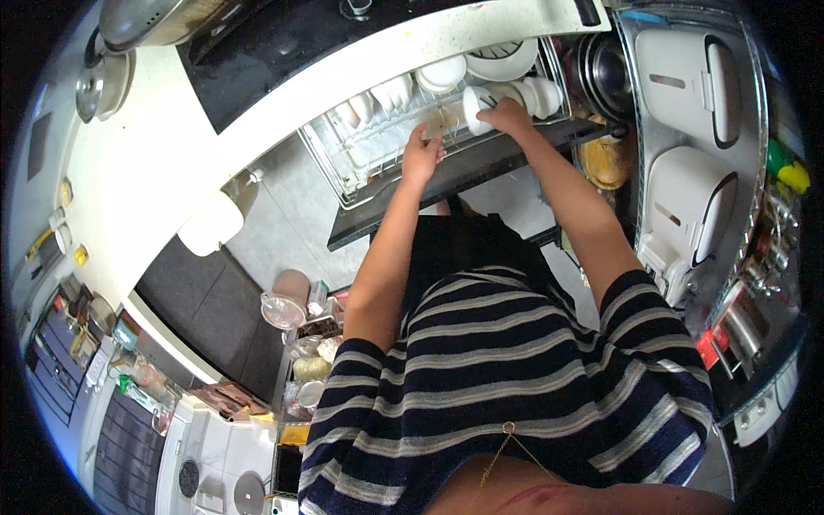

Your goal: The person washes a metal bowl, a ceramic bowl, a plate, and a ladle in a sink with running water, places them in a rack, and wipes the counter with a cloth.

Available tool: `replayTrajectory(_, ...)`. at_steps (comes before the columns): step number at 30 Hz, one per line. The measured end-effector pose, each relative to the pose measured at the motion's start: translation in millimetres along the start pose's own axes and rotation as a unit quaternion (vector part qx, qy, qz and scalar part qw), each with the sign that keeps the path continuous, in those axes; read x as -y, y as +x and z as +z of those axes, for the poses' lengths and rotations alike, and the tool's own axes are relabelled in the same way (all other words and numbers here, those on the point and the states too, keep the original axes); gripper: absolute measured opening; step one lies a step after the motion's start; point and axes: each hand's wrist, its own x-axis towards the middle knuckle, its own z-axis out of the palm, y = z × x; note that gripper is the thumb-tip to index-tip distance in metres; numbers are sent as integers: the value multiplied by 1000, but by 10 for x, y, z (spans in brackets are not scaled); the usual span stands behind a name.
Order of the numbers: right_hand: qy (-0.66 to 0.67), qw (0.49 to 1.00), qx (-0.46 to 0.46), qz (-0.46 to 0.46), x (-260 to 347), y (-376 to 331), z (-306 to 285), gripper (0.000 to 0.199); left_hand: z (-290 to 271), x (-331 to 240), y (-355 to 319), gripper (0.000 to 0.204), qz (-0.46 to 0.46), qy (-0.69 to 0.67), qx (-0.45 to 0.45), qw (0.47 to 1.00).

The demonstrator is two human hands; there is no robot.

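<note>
Both arms reach forward into a pulled-out wire dish rack [343, 176] full of white crockery. My left hand [421, 153] rests over the rack's middle with its fingers on a pale bowl or cup [440, 123]; whether it grips it I cannot tell. My right hand [506, 115] is closed on a white cup [476, 107] lying on its side. Several white bowls [442, 74] and a white plate [502, 60] stand just beyond, and more white cups [543, 94] sit to the right of my right hand.
A black cooktop [283, 51] and a white counter edge [343, 73] run above the rack. A steel pot lid [142, 19] sits at top left. Two white appliances [687, 77] stand on a metal shelf at right. A pink lidded jug [287, 300] stands below left.
</note>
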Motion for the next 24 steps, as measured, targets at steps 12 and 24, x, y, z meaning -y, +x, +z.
replayTrajectory(12,-235,969,-75,10,121,333,357,54,-412,78,-481,29,19,-31,-21,999)
replayTrajectory(24,-179,956,-150,-176,589,-336,-12,24,-708,-224,-877,21,50,23,-32,998)
